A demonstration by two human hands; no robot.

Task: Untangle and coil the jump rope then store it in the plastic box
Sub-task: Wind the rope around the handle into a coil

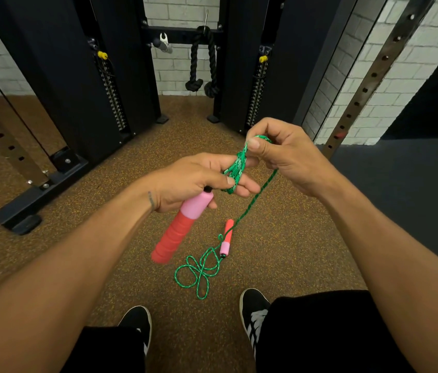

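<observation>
My left hand [193,181] grips the pink end of one jump rope handle [177,230], whose red grip points down toward me. Several turns of the green rope [235,168] are wound around its fingers. My right hand [285,154] pinches the rope just above that coil. From there a single green strand [253,203] drops to the floor. The second handle [227,238], red and pink, lies on the brown floor. Beside it the rope's loose loops [199,270] lie tangled. No plastic box is in view.
I stand on speckled brown rubber flooring [78,211], my black shoes [253,310] near the loose loops. A black cable machine [99,76] with weight stacks stands ahead, and a black rope attachment [203,63] hangs from it. A perforated steel upright [374,76] leans at right.
</observation>
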